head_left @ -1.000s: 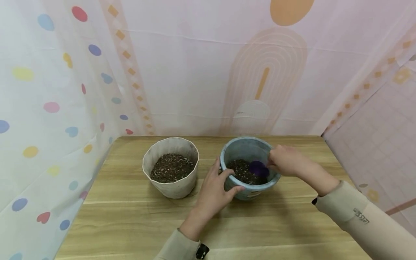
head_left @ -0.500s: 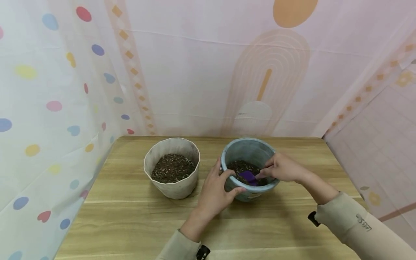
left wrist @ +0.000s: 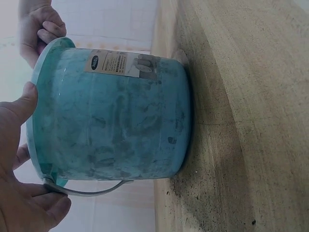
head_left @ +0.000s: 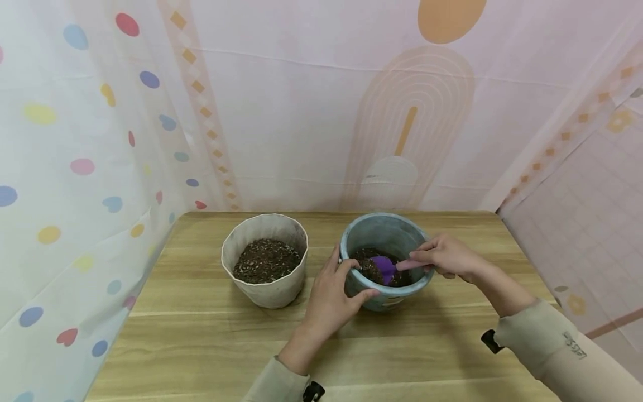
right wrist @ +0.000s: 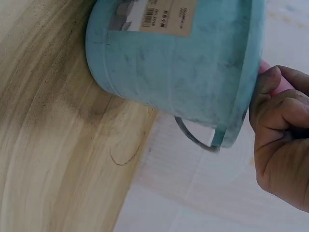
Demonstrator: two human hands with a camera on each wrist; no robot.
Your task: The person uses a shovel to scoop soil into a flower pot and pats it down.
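Note:
A light-blue bucket (head_left: 387,231) with dark soil (head_left: 369,272) low inside it stands on the table. My left hand (head_left: 326,304) holds its near-left rim, thumb and fingers spread along the edge. In the left wrist view, those fingers lie by the end of the wire handle (left wrist: 91,193). Over the right rim, my right hand (head_left: 449,257) grips the pink handle of a small trowel whose purple blade (head_left: 384,269) lies in the soil. The right wrist view shows the curled fingers (right wrist: 285,113) around that pink handle; the bucket wall hides the blade there.
To the left, a whitish pot (head_left: 273,293) with a wavy rim holds more dark soil (head_left: 266,261). Both vessels stand on a wood-grain table (head_left: 211,346), with loose specks of soil near the bucket's base. A patterned curtain (head_left: 301,111) hangs behind the table's far edge.
The trowel blade has moved leftward through the soil and now lies tilted with soil around it. My right hand has drawn slightly back to the right. The left hand keeps its place.

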